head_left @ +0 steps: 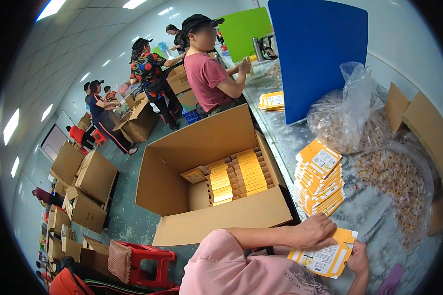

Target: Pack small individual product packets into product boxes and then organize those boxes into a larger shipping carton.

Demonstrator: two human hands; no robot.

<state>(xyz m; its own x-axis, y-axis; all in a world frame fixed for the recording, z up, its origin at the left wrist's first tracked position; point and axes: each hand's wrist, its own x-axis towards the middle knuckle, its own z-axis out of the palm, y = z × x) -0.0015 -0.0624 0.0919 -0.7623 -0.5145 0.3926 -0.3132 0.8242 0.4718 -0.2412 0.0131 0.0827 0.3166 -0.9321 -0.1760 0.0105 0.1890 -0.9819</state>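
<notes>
A flat yellow-and-white folding carton [325,258] is held low over the near end of the worktable. Its printed side, with a white panel, faces up. My left hand [315,231] is closed with the fingers curled at the carton's upper left part. The right edge is gripped by my right hand [359,258], whose fingertips are partly hidden behind the carton. Just beyond my left hand lies a fanned stack of similar flat cartons [325,182]. To the left stands an open cardboard box [221,215] with rows of yellow cartons [246,172] inside.
Clear bags of small wrapped pieces [396,182] lie on the table's right. A blue divider panel [320,54] rises at the back. Another person in a pink shirt [209,81] stands beyond the box. A red stool [147,265] and stacked boxes [91,182] occupy the left floor.
</notes>
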